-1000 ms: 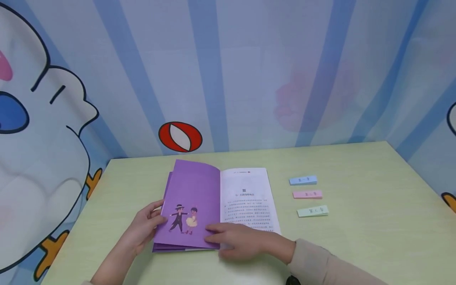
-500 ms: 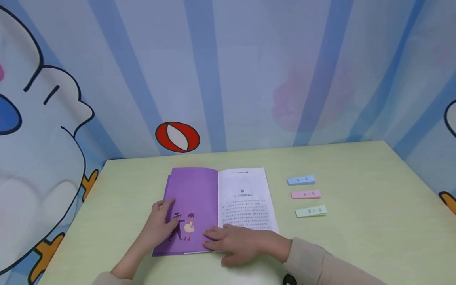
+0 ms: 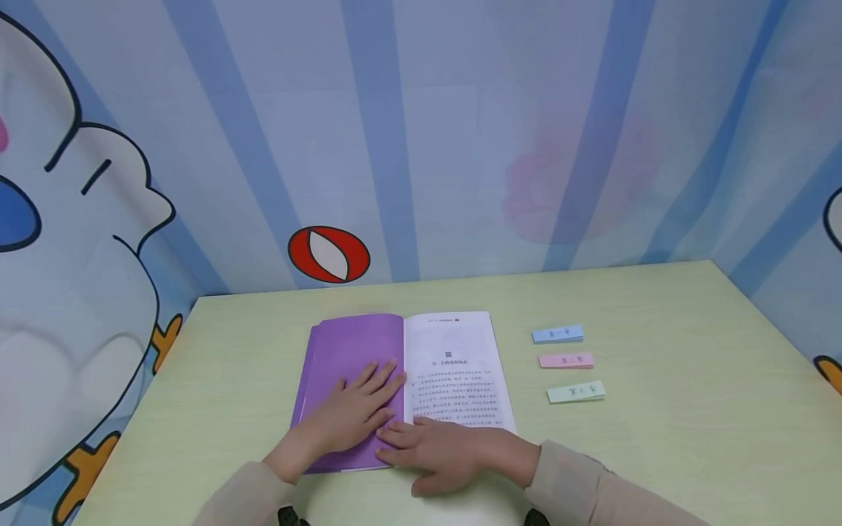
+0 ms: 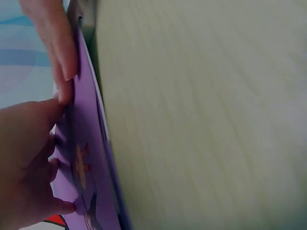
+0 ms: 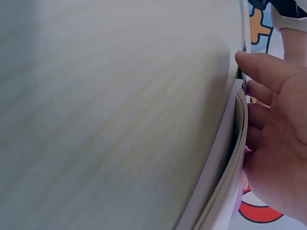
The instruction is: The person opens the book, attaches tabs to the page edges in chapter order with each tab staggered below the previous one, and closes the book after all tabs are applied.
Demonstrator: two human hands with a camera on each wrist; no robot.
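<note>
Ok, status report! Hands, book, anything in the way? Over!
Left hand spread on purple page; right hand across bottom of the fold. Book open on table. Three paper strips to its right, out of the way.

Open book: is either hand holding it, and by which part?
Nothing is held: the left hand lies on the purple page, the right hand rests across the lower fold of the book.

Head view evenly lit, pale glare on tabletop (image 3: 395, 505); wrist views soft.
</note>
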